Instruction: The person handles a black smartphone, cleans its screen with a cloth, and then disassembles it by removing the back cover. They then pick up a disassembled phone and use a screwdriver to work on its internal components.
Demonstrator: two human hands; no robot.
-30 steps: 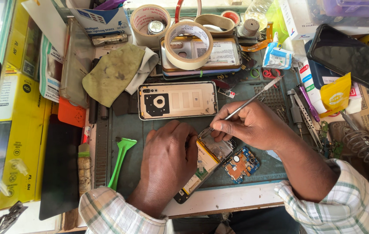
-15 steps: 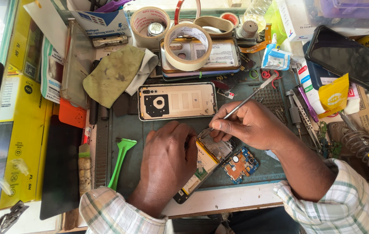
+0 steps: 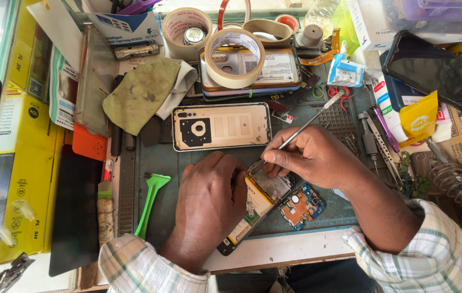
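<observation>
An opened smartphone [image 3: 252, 209] lies slanted on a dark green work mat [image 3: 168, 165], its yellow-labelled battery showing. My left hand [image 3: 209, 201] presses down on the phone's left side and covers part of it. My right hand [image 3: 315, 157] pinches a thin metal tool [image 3: 309, 122] like a pen, its tip touching the phone's upper end. A small blue circuit board [image 3: 300, 206] lies just right of the phone. The phone's removed back cover [image 3: 221, 126] rests inside-up above my hands.
Tape rolls [image 3: 235, 57] and a stack of phones sit at the back. An olive cloth [image 3: 139, 95] lies upper left, a green plastic pry tool [image 3: 149, 203] left of my hand. Tweezers, screwdrivers, a dark phone [image 3: 434, 70] and a coiled soldering stand [image 3: 453, 182] crowd the right.
My right hand has shifted slightly and the tool's tip now rests on the phone's upper end. My left hand stays pressed on the phone.
</observation>
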